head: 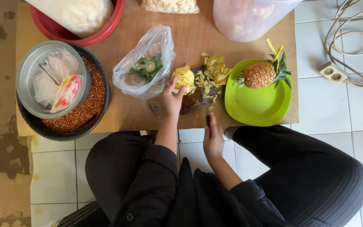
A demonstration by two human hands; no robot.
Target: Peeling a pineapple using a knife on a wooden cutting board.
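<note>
Near the frame's centre, the left hand has its grip closed around a peeled pineapple on the tabletop. Just below, the right hand clasps a knife handle; its blade is hard to make out.

The single head-worn camera looks almost straight down from close above onto the low brown table and the wearer's lap.
</note>
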